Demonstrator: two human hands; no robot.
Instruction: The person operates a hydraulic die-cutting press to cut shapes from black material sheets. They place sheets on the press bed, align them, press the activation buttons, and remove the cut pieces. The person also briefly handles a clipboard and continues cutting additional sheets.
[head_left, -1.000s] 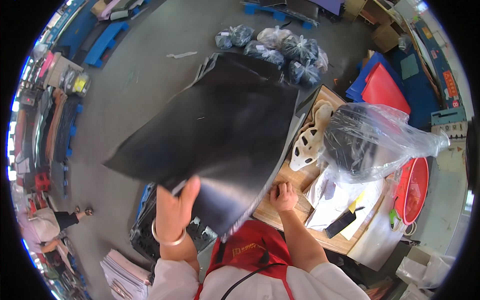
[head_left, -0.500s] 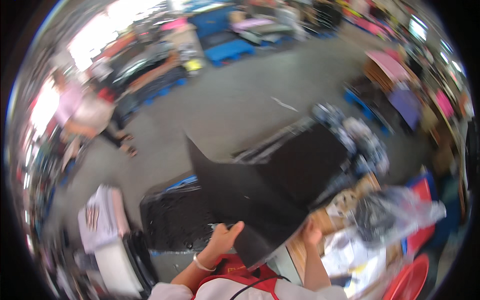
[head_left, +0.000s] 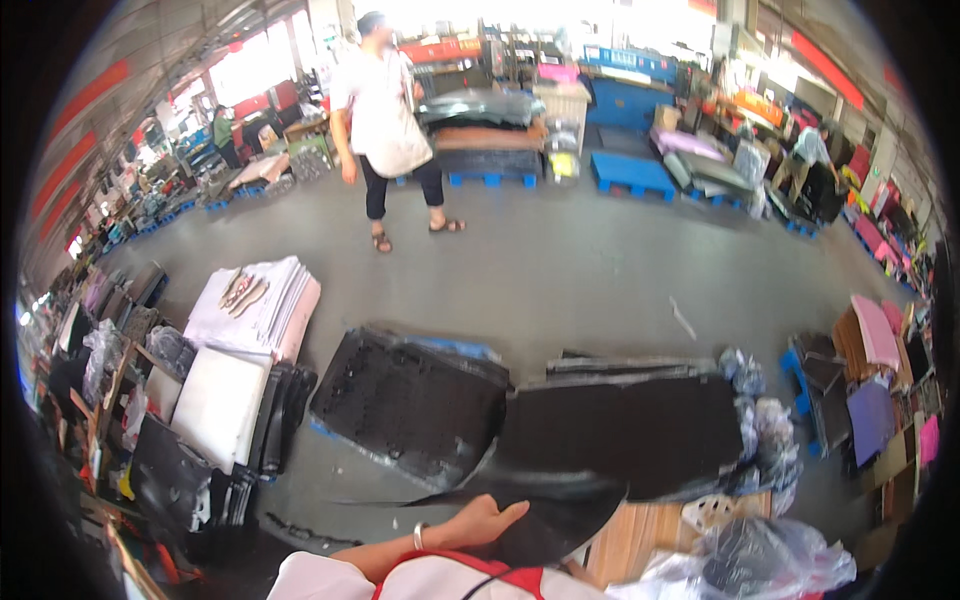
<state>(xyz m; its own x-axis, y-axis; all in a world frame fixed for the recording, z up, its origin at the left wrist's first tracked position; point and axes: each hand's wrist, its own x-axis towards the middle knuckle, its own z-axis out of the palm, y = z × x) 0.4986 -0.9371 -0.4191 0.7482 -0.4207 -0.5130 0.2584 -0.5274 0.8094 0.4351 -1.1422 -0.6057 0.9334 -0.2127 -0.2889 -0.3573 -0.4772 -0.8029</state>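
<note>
My left hand (head_left: 488, 521), with a pale band at the wrist, is closed at the near side of a thin black sheet (head_left: 560, 518). The sheet is curved and somewhat blurred, hanging low in front of my body. My right hand does not show. Beyond the sheet lies a stack of smooth black sheets (head_left: 620, 425). To its left is another black stack (head_left: 410, 400) with a rough, pitted top, lying partly over a blue pallet.
A wooden table (head_left: 630, 530) at lower right bears clear plastic bags (head_left: 770, 555). White stacked sheets (head_left: 245, 315) stand at left. Crumpled plastic (head_left: 775, 440) edges the black stack. A person in a light apron (head_left: 395, 125) stands across the floor by loaded pallets.
My view has swung left and up. The black sheet has dropped lower, nearer my body, and my right hand has gone out of sight. The person across the floor now appears nearer the middle.
</note>
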